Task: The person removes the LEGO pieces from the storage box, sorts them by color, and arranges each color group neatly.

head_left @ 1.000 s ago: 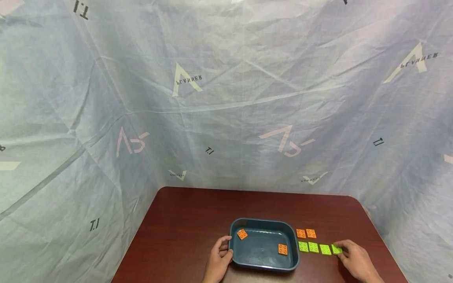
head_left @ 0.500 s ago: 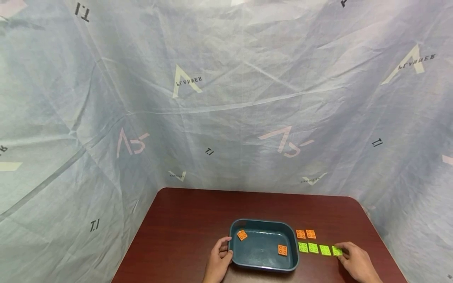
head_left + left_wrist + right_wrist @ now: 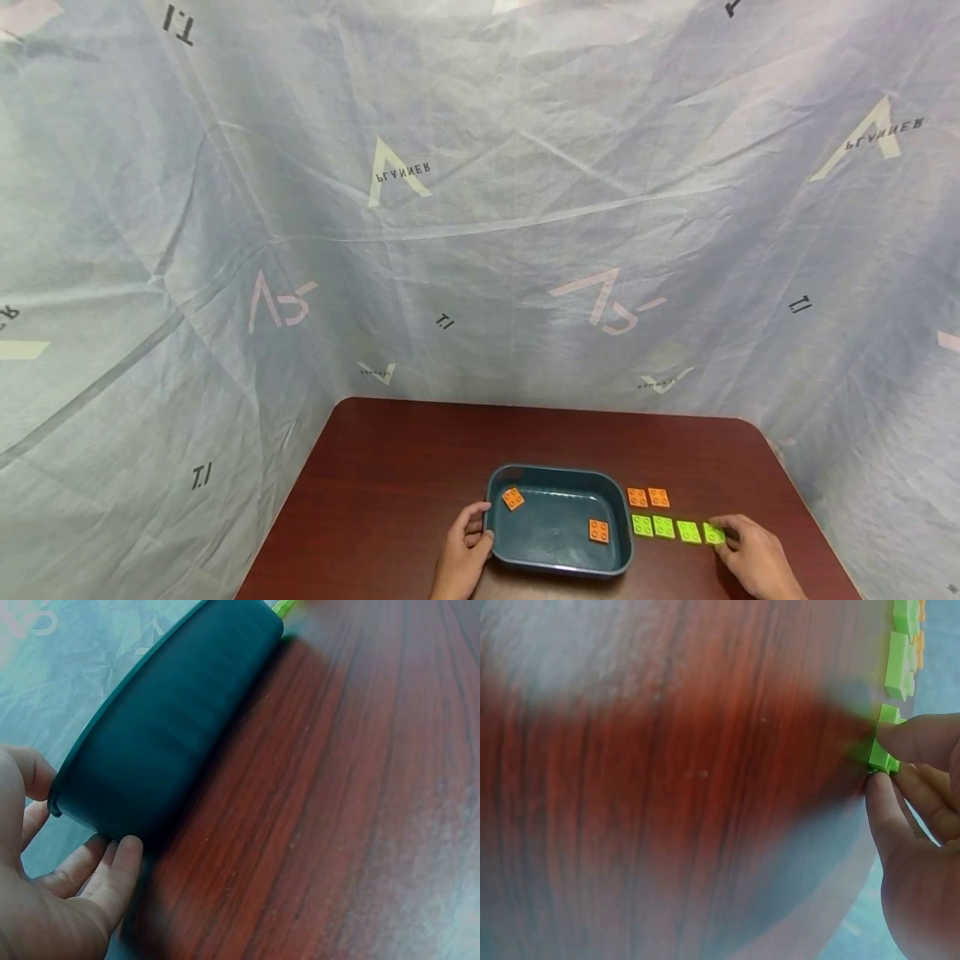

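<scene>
A dark blue-green rectangular tray [image 3: 555, 571] lies on the table in the head view. My left hand [image 3: 462, 550] holds its left end, fingertips and thumb against the outer wall; the left wrist view shows this hand [image 3: 67, 877] with bent fingers at the tray's rim and side [image 3: 165, 727]. Two orange toy building bricks, one [image 3: 513, 498] far left and one [image 3: 598, 531] near right, lie inside. To the right, my right hand [image 3: 757, 554] pinches the rightmost lime-green toy brick [image 3: 712, 533] in a row. Up close, thumb and finger meet this brick [image 3: 886, 739] on the table.
Other green bricks [image 3: 663, 527] line up between the held one and the tray. Behind them sit two orange bricks, one [image 3: 637, 497] beside the other [image 3: 658, 497]. The dark red wood-grain table [image 3: 420, 442] is enclosed by hanging printed cloth [image 3: 510, 333].
Hands, tray and bricks stay practically in place. The head view has shifted very slightly, moving everything a few pixels down.
</scene>
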`<state>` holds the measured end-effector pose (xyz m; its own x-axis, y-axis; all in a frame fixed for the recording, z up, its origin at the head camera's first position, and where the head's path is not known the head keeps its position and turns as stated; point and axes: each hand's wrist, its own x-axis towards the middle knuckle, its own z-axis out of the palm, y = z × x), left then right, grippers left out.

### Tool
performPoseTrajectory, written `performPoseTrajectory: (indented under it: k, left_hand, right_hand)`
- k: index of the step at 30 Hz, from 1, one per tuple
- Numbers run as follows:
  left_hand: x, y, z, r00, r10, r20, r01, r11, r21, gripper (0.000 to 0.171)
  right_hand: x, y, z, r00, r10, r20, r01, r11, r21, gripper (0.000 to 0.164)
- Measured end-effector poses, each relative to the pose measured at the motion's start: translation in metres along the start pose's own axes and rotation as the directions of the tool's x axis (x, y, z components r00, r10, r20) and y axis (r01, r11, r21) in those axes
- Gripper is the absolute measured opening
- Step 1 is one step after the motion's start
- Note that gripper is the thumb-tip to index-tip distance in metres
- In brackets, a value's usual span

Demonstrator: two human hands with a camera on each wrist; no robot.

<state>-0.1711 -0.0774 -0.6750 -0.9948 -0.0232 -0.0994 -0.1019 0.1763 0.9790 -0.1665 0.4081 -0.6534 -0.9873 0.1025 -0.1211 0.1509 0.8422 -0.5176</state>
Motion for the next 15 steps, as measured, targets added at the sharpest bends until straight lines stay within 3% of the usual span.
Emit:
performPoseTrajectory:
  k: [15]
  left_hand:
    - [-0.0008, 0.0006, 0.0017, 1.0, 0.006, -0.016, -0.006, 1.0, 0.025, 0.041]
  right_hand:
    - [-0.0027, -0.0053, -0.0056, 0.999, -0.015, -0.044, 0.014, 1.0, -0.025, 0.043]
